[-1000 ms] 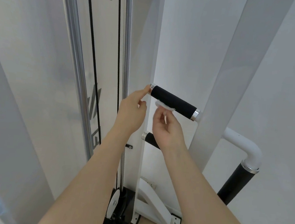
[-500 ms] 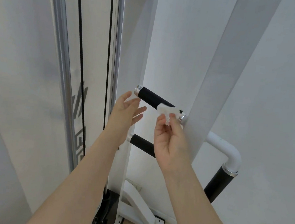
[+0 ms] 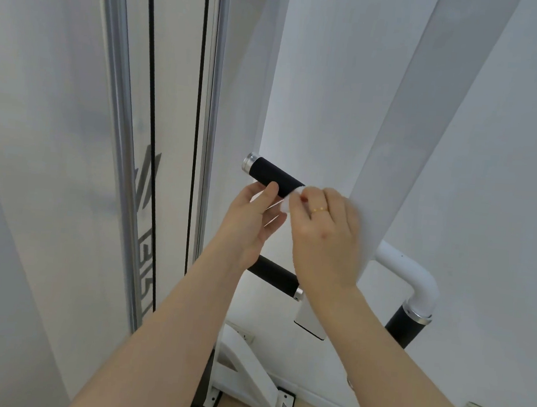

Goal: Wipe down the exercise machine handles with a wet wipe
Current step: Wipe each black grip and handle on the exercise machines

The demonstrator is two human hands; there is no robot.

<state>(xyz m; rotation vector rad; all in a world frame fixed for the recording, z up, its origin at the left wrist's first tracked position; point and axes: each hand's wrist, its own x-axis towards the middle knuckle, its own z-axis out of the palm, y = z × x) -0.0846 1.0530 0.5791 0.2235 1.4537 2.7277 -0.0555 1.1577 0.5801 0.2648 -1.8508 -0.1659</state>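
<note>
From the head camera, the upper handle (image 3: 271,175) runs down-right, its silver cap end up-left. The right hand (image 3: 324,237) pinches the white wipe (image 3: 288,202) against its lower end. The left hand (image 3: 253,216), fingers loosely spread, touches the handle's underside.

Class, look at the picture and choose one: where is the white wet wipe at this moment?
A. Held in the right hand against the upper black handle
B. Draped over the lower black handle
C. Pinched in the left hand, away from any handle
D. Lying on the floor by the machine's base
A: the wet wipe shows white under the fingers of the right hand, pressed to the upper black handle near its inner end.
</note>
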